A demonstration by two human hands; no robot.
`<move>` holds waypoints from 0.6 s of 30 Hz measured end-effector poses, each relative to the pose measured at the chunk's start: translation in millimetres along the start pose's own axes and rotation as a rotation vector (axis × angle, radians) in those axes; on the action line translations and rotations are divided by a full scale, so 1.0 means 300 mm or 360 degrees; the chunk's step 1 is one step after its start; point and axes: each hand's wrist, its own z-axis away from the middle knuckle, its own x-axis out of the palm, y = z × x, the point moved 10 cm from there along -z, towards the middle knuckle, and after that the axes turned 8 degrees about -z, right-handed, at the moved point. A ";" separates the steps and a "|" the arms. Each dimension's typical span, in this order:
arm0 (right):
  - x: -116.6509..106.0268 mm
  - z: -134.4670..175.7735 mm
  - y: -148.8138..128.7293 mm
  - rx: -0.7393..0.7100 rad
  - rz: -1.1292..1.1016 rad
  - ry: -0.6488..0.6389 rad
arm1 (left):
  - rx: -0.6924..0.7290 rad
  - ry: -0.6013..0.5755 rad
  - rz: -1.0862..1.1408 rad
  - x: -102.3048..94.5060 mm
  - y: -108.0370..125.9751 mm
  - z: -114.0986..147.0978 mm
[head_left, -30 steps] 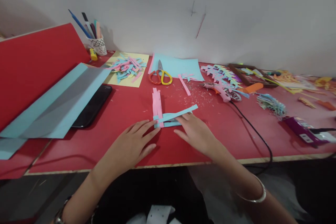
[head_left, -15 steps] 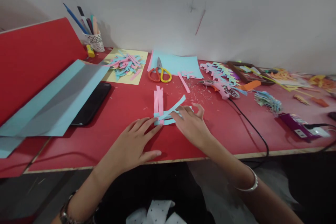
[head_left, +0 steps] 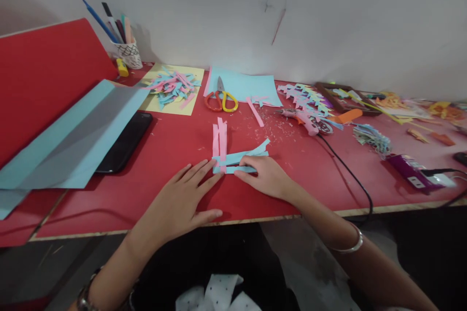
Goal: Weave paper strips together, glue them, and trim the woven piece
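Observation:
Pink paper strips (head_left: pixel 219 137) stand away from me and cross several light-blue paper strips (head_left: pixel 232 158) that run to the right, forming an L shape on the red table. My left hand (head_left: pixel 184 199) lies flat with fingers spread, its fingertips pressing the left end of the crossing. My right hand (head_left: pixel 268 177) is curled over the blue strips, thumb and forefinger closing on a lower one near its middle. One blue strip slants up past the right hand's knuckles. The tips of the right hand's other fingers are hidden.
Scissors (head_left: pixel 221 99), a pile of cut strips (head_left: pixel 175 88) and blue sheets (head_left: pixel 251 85) lie behind. A pink glue gun (head_left: pixel 304 120) with its cord is at right, near a purple power strip (head_left: pixel 414 172). A phone (head_left: pixel 126 148) is at left under blue paper (head_left: pixel 58 150).
My right hand has lowered and its fingers have shifted from the upper slanting blue strip onto a lower one. The slanting strip now lies lower. My left hand stays in place.

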 end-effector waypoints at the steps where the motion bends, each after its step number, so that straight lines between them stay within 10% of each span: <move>1: 0.000 -0.004 0.010 0.0049 -0.0025 0.0010 | 0.0002 -0.0004 -0.0003 0.000 0.000 0.000; 18: -0.009 -0.023 0.047 0.0148 -0.0182 0.0003 | 0.0007 0.0028 -0.0012 -0.007 -0.001 0.005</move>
